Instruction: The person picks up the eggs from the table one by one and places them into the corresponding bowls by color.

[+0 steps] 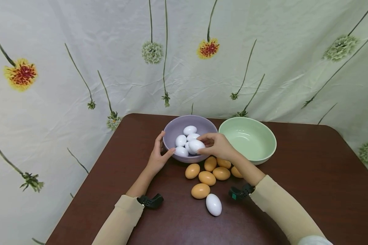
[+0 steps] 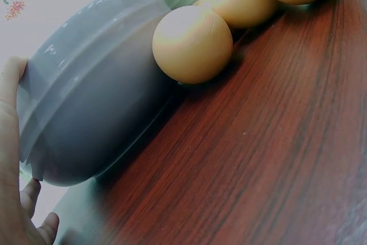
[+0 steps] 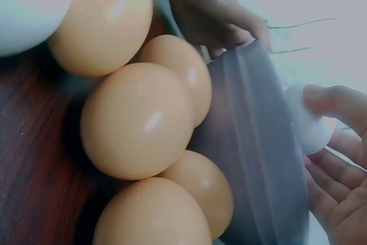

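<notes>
Several white eggs [image 1: 181, 140] lie in a purple bowl [image 1: 187, 158] at the back of the table. At its left side, my left hand [image 1: 156, 160] holds the bowl, thumb at the near rim and fingers along the outer wall. My right hand [image 1: 217, 146] pinches a white egg [image 1: 197, 146] between thumb and fingers over the near right part of the bowl. In the right wrist view that egg [image 3: 309, 123] shows just beyond the rim. Several brown eggs [image 1: 207, 178] lie on the table in front of the bowl, some partly hidden by my right forearm.
A light green bowl [image 1: 265, 143] stands right of the purple one, beyond my right forearm. One white egg [image 1: 214, 205] lies on the dark wooden table [image 1: 171, 217], nearest me. Behind the table hangs a flower-patterned cloth [image 1: 184, 78].
</notes>
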Demonstrator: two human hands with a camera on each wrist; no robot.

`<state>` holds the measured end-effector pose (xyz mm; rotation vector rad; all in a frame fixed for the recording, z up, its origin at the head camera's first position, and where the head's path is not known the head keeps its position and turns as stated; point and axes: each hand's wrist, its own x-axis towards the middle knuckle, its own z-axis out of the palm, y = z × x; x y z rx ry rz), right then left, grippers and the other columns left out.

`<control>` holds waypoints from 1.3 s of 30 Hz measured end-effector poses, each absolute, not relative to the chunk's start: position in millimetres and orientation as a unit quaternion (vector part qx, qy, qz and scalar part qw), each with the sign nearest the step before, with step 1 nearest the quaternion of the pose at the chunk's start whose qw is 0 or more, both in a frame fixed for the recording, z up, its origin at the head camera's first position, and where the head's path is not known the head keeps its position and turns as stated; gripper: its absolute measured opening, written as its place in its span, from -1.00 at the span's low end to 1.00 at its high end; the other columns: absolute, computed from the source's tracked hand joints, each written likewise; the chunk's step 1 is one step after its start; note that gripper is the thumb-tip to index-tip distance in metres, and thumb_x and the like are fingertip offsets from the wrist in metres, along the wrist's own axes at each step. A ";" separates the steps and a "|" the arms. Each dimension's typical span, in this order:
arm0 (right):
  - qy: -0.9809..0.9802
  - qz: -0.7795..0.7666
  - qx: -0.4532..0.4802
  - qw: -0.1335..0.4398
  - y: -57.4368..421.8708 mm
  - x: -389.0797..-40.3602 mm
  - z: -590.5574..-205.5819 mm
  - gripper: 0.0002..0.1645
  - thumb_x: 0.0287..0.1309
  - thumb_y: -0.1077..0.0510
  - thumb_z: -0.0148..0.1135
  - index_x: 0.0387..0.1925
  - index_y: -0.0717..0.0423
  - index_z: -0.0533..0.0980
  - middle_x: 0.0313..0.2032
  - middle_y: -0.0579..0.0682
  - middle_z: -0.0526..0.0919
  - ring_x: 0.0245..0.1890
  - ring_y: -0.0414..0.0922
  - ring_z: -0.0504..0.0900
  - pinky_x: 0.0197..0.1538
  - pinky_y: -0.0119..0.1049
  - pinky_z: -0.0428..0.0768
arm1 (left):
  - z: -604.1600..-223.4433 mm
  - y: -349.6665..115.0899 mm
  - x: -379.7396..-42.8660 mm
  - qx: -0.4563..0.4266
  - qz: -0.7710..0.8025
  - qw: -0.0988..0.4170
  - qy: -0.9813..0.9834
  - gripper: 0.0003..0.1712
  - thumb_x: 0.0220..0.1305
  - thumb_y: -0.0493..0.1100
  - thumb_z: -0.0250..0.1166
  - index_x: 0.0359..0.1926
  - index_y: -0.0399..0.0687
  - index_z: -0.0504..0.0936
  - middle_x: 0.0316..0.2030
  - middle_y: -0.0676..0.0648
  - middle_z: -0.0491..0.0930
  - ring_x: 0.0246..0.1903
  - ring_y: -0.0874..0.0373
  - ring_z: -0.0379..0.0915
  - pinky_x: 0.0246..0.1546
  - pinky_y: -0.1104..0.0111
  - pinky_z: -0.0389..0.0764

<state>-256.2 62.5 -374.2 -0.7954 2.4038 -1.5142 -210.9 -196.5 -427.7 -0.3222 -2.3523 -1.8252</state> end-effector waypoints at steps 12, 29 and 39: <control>0.840 -0.447 -0.289 0.101 49.7 -266.2 -378.2 -0.52 -0.06 0.19 0.53 -0.06 0.27 0.63 -0.18 0.07 0.71 -0.13 -0.04 0.66 0.00 -0.18 0.58 | -427.9 -196.3 -211.0 -0.112 -0.606 0.077 -0.784 -0.11 0.31 -0.28 0.24 0.49 -0.27 -0.08 0.51 -0.28 -0.21 0.47 -0.13 -0.22 0.34 -0.14 -0.02; 0.884 -0.330 -0.292 0.156 38.2 -277.2 -373.0 -0.61 0.00 0.12 0.50 -0.10 0.16 0.67 -0.18 -0.02 0.71 -0.10 -0.07 0.63 -0.03 -0.24 0.56 | -428.3 -196.6 -211.6 -0.112 -0.607 0.076 -0.783 -0.11 0.31 -0.28 0.24 0.49 -0.27 -0.08 0.51 -0.28 -0.21 0.46 -0.14 -0.20 0.33 -0.15 0.00; 0.897 -0.270 -0.321 0.139 28.5 -280.3 -376.7 -0.71 -0.04 0.19 0.51 -0.23 0.20 0.69 -0.32 -0.04 0.70 -0.24 -0.12 0.62 -0.12 -0.31 0.55 | -426.1 -195.9 -210.2 -0.109 -0.607 0.075 -0.783 -0.10 0.31 -0.27 0.24 0.49 -0.27 -0.08 0.51 -0.25 -0.21 0.47 -0.13 -0.21 0.33 -0.18 -0.03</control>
